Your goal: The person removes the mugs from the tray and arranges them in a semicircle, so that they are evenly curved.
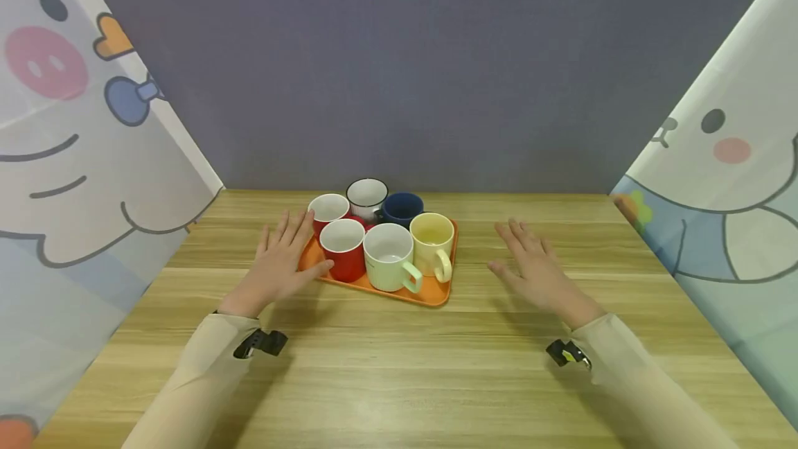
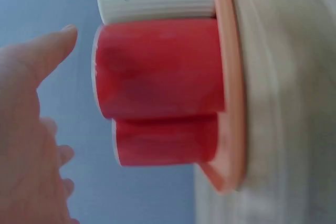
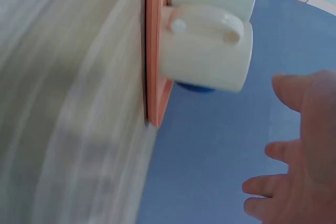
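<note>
An orange tray holds several mugs packed together. Along its front are a red mug, a pale green mug and a yellow mug. Behind them stand another red mug, a white mug with a dark rim and a navy mug. My left hand hovers with spread fingers at the tray's left end, next to the two red mugs; the left wrist view shows a gap between thumb and mug. Well right of the yellow mug, my right hand is held out, fingers extended, holding nothing.
The wooden table runs up to a grey-blue back panel. Cartoon-printed curtains flank it, one at left and one at right. Dark straps circle both wrists.
</note>
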Tool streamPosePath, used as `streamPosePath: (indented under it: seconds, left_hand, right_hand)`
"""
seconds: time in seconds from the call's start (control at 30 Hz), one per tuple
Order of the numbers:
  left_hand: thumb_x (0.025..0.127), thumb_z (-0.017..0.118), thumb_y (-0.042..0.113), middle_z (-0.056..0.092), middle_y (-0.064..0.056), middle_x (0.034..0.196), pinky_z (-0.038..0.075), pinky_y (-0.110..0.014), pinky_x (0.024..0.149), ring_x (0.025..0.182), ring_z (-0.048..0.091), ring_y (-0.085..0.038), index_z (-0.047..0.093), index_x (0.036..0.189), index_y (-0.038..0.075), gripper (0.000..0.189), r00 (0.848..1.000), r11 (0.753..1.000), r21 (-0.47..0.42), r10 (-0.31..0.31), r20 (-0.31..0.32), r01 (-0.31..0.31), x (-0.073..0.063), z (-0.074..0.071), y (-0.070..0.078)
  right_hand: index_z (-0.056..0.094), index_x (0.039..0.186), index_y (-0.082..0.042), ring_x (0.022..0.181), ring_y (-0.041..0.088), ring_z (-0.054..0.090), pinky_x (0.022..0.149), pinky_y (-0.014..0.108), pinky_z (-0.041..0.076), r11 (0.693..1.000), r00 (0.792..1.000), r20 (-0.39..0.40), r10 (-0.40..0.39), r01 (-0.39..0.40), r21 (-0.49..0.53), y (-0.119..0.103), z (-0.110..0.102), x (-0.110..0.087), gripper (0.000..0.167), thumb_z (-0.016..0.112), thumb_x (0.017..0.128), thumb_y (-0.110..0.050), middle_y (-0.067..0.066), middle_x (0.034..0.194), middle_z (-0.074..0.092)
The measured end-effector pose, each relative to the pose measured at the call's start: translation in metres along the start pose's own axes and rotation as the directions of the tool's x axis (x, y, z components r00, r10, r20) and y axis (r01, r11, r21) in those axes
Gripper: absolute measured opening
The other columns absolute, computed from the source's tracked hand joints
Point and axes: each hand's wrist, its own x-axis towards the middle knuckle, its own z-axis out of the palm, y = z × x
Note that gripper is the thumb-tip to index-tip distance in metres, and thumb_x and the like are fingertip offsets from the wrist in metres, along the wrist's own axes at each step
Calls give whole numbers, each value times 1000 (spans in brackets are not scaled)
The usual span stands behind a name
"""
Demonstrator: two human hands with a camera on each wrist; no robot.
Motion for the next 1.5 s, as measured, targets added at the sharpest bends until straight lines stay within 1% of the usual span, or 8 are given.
streamPosePath:
  seconds: [0.2,0.4,0.6,0.83,1.1,1.37,1.43,1.5]
  left_hand:
    - [94,61,46,12,-27,162,5,-70,115,148,2,-47,10,157,-4,95,998,993,-118,-24,-55,17,-3,11,-18]
    - [94,64,40,9,-32,160,13,-73,112,146,7,-51,2,157,-5,99,997,963,-263,-69,-40,56,-6,23,-32]
    - [95,66,32,13,-35,158,13,-68,115,145,10,-53,-2,155,-8,99,993,884,-454,-114,28,115,-7,34,-43]
    - [94,67,10,18,-42,151,34,-64,108,132,31,-61,-1,152,-15,92,992,766,-631,-119,44,120,-5,46,-49]
    - [90,68,-1,31,-45,143,29,-64,111,130,37,-60,7,149,-20,87,993,710,-697,-117,20,98,-6,57,-55]
    - [88,67,-6,38,-44,140,30,-62,111,128,41,-58,18,146,-22,78,990,678,-728,-143,-1,97,-5,63,-61]
    - [89,67,-5,37,-44,141,30,-62,112,129,40,-57,18,147,-21,77,989,666,-738,-148,7,105,-5,63,-61]
    - [90,67,-5,37,-42,142,29,-61,112,130,40,-56,19,147,-20,77,988,660,-743,-154,16,115,-5,64,-62]
  right_hand:
    - [28,153,3,142,49,26,113,67,22,995,997,-68,-20,26,93,-10,16,1,68,55,103,-33,30,156,27]
    - [36,147,7,134,47,40,111,61,33,985,993,-114,-27,45,165,-20,31,2,61,58,102,-27,30,146,42]
    - [42,143,7,121,42,53,99,58,47,969,990,-139,-37,69,237,-26,47,5,55,60,101,-24,27,134,53]
    - [48,137,10,114,38,57,93,54,52,939,988,-142,-68,112,326,-31,66,9,48,64,98,-14,26,126,58]
    - [56,127,8,107,34,62,89,51,55,893,978,-185,-94,166,419,-41,74,16,35,64,97,-8,19,115,65]
    - [62,118,5,103,31,64,90,44,56,853,991,-131,27,46,520,-48,76,24,23,61,99,-9,16,110,68]
    - [63,114,4,98,28,64,87,41,56,827,991,-117,63,13,563,-47,77,26,20,59,100,-10,15,106,68]
    - [63,109,4,95,25,63,86,37,54,777,992,-90,89,-13,629,-47,78,27,18,57,101,-10,14,102,68]
